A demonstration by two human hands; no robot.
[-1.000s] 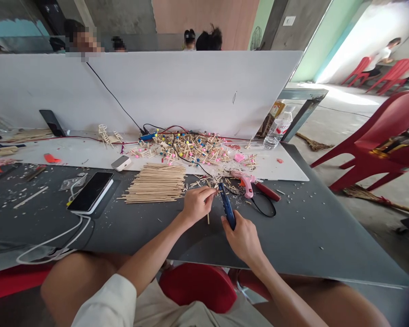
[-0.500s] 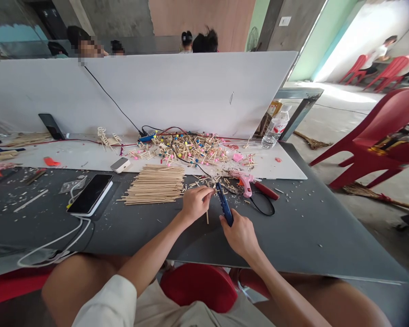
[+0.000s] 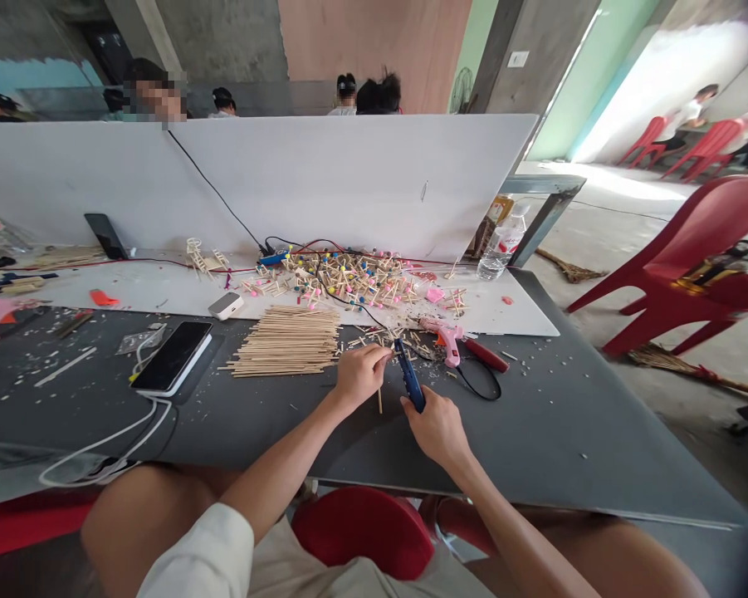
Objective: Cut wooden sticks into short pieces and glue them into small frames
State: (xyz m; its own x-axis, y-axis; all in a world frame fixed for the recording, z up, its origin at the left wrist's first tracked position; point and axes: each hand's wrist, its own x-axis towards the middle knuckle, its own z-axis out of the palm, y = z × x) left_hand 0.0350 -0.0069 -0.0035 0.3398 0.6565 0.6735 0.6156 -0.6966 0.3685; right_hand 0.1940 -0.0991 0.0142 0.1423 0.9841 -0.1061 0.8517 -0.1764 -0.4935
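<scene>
My right hand (image 3: 439, 423) is wrapped round the handle of a dark blue tool (image 3: 409, 375), whose tip points away from me. Just left of that tip, the fingers of my left hand (image 3: 361, 371) are pinched on a thin wooden stick (image 3: 379, 401) that sticks out below them. Left of my hands lies a bundle of long wooden sticks (image 3: 286, 340). Behind them, a pile of short sticks with coloured balls (image 3: 349, 278) covers part of the white board (image 3: 523, 311). A pink glue gun (image 3: 449, 342) rests beyond the tool.
A red-handled tool (image 3: 486, 355) and a black cable loop lie right of the glue gun. On the left are a phone (image 3: 173, 357) with white cables and a small white box (image 3: 226, 306). A bottle (image 3: 504, 241) stands at the back right. Other people sit behind the partition (image 3: 324, 183).
The whole view has shifted slightly, with the background lower in the picture. Both hands keep nearly the same places, still holding the stick and the blue tool.
</scene>
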